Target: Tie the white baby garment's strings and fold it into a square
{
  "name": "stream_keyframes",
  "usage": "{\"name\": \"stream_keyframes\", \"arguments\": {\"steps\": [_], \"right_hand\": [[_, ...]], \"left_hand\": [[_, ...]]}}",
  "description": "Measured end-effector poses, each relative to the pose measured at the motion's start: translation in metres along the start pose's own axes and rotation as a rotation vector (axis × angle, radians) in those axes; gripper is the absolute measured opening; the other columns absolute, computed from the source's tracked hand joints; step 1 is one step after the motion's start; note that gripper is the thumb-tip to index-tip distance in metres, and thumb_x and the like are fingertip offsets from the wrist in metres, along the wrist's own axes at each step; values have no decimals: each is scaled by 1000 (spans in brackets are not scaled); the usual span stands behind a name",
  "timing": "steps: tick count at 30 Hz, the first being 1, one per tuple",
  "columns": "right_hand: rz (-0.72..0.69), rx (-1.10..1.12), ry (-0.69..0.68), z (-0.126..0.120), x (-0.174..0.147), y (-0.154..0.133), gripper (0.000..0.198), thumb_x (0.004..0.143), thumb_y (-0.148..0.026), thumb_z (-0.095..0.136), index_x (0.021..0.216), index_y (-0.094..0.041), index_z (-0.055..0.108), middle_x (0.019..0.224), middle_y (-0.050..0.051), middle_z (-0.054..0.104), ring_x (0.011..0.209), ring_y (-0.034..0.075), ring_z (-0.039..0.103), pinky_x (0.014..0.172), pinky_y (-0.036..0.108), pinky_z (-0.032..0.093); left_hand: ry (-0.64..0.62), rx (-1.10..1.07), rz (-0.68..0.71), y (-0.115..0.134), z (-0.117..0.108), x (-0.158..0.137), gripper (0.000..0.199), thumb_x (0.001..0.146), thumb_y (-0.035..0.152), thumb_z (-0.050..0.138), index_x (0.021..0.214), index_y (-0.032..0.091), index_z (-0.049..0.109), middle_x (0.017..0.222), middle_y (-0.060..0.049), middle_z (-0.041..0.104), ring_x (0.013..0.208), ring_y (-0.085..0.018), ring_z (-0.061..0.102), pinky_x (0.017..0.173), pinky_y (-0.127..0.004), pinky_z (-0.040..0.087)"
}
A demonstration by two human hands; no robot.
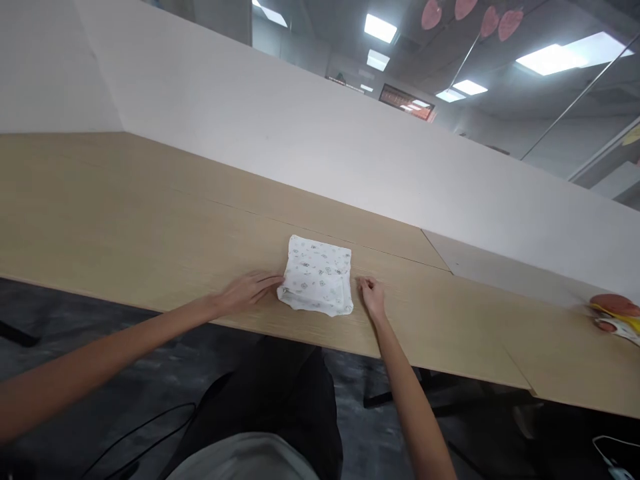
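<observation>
A white cloth (318,276) with a small printed pattern lies folded roughly square on the wooden table, its edges wavy and its lower left corner slightly raised. My left hand (253,289) rests at the cloth's left side, fingers stretched out, with the fingertips at its edge. To the right of the cloth, a small gap away, my right hand (371,295) is near the table with its fingers curled in. I see nothing between them.
The wooden table (125,220) runs across the view, with a white partition (280,147) along its back. A red, yellow and white object (617,315) sits at the far right. A black cable (150,427) lies on the dark floor to the left.
</observation>
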State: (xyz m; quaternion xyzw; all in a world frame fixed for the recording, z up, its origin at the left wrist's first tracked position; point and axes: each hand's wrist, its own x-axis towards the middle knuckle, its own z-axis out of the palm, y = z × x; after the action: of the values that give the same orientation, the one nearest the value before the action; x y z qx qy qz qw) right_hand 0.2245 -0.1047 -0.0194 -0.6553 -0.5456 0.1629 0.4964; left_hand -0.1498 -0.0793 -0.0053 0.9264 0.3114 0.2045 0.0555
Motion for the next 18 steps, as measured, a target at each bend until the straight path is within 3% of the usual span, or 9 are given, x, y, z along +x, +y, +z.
{"name": "stream_keyframes", "arguments": {"steps": [4, 6, 9, 13, 18], "right_hand": [[-194, -34, -80, -14, -25, -3, 35, 78, -33, 47, 97, -11, 67, 89, 10, 64, 67, 16, 55, 64, 30, 46], [-331, -80, -142, -21, -36, -7, 33, 79, -26, 47, 102, -14, 68, 106, 14, 61, 85, 19, 58, 74, 33, 49], [-552, -184, -232, -25, -48, -11, 33, 82, -17, 46, 105, -20, 70, 126, 14, 51, 114, 22, 50, 93, 38, 45], [-687, -288, -255, -25, -52, -13, 34, 81, -9, 46, 97, -23, 73, 127, 12, 51, 121, 24, 46, 97, 43, 43], [-710, -266, -258, -29, -64, -22, 33, 76, -6, 48, 90, -22, 73, 121, 11, 56, 116, 25, 50, 96, 45, 43]], "left_hand": [[15, 71, 21, 0, 3, 4, 42, 96, 30, 29, 134, 26, 47, 136, -5, 52, 117, -20, 53, 99, -34, 42], [20, 111, 44, 0, 4, 10, 41, 96, 25, 32, 133, 27, 49, 138, -5, 50, 121, -20, 51, 102, -34, 40], [33, 172, 105, -2, 6, 16, 41, 93, 13, 34, 125, 25, 56, 139, -6, 49, 122, -21, 50, 103, -36, 39], [59, 206, 216, -5, 7, 18, 38, 90, 6, 36, 113, 22, 63, 131, -7, 57, 120, -20, 53, 101, -35, 41], [48, 163, 295, 2, 4, 8, 36, 89, 7, 39, 113, 22, 62, 121, -6, 63, 116, -17, 55, 101, -33, 41]]}}
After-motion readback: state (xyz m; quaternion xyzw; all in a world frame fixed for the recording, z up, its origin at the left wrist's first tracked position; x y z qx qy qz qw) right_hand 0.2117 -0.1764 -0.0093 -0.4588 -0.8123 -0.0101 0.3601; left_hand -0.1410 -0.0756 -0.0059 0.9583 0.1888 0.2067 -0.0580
